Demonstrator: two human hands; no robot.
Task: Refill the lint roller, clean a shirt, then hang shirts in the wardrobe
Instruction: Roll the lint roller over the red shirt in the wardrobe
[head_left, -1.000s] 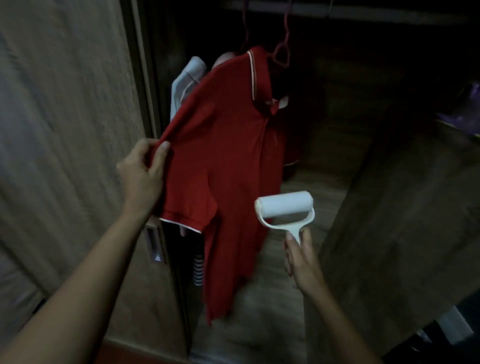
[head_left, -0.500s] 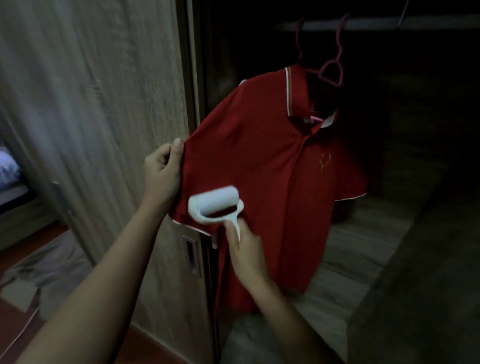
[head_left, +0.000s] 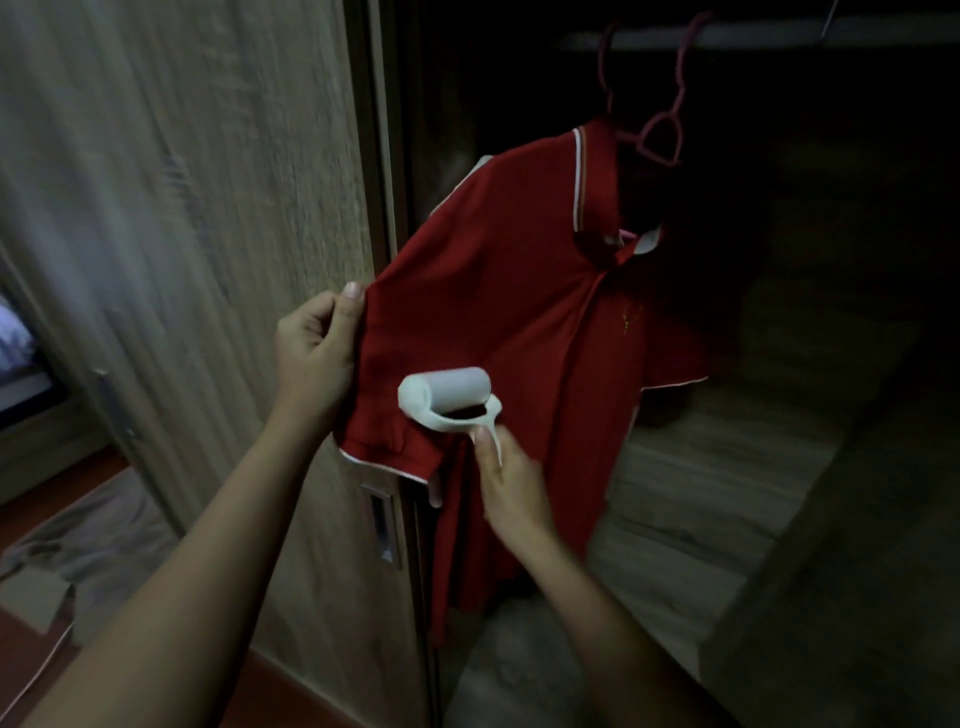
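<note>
The red short-sleeved polo shirt (head_left: 519, 291) hangs on a pink plastic hanger (head_left: 660, 137) from the wardrobe rail (head_left: 779, 34), beside the wooden sliding door (head_left: 182, 208). The left grip (head_left: 311, 358) pinches its sleeve edge, stretching the soft, limp cloth. The right grip (head_left: 506, 483) clasps the handle of the white lint roller (head_left: 447, 397), a light tool whose drum rests on the sleeve. Slack fabric would likely bunch, so it is best held taut close to the drum.

Matt red cloth is seen in the shirt (head_left: 519, 322); the lint roller (head_left: 447, 397) is made of smooth white plastic and paper. Matt wood grain is shown on the wardrobe door (head_left: 208, 208).
</note>
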